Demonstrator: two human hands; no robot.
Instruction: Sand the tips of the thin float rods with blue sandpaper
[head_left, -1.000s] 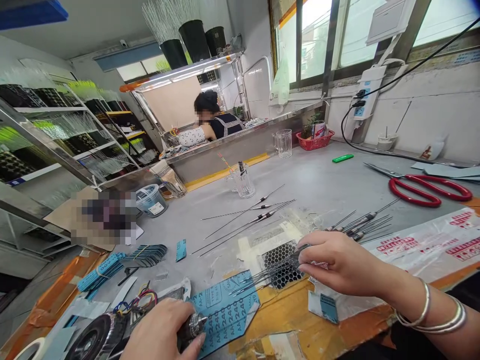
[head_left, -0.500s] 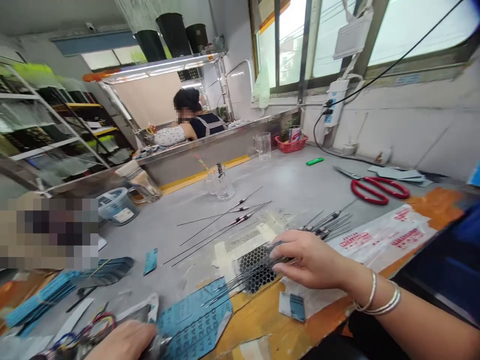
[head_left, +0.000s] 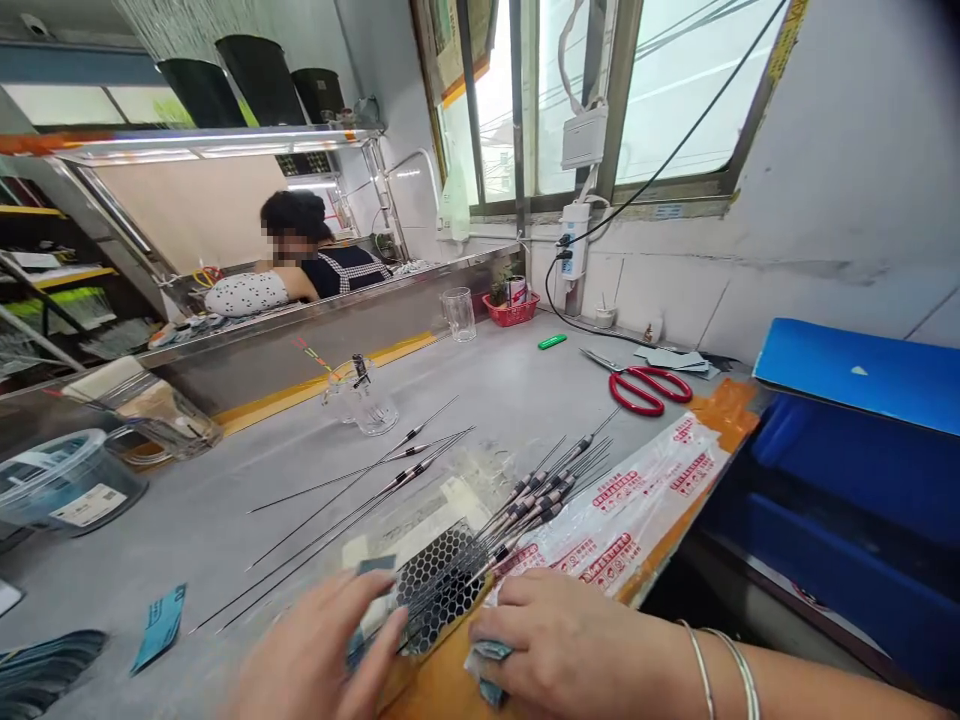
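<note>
A grey bench (head_left: 495, 375) fills the middle of my view, windows (head_left: 675, 100) above it and a person (head_left: 330, 265) at another bench upper left. Right of centre, reaching down across the black mesh (head_left: 431, 570), lies the bundle of thin rods (head_left: 541, 502). I judge them light and springy, the wiry ends easily bent, the thicker banded bodies smooth and a little slippery; those bodies look the best place to take hold, several together, gently. The bundle's long axis slants from lower centre to upper right, bodies toward the upper right, with short tips fanning beyond. A few loose rods (head_left: 401, 480) lie left of it on a similar slant.

The right hand (head_left: 559, 635) has its fingers closed around folded sandpaper (head_left: 491, 665), at bottom centre; it should be light, pliable and grippy, best pinched at the fold. The left hand (head_left: 300, 650) is by the mesh, thumb and forefinger apart but blurred; I cannot tell whether they hold anything.
</note>
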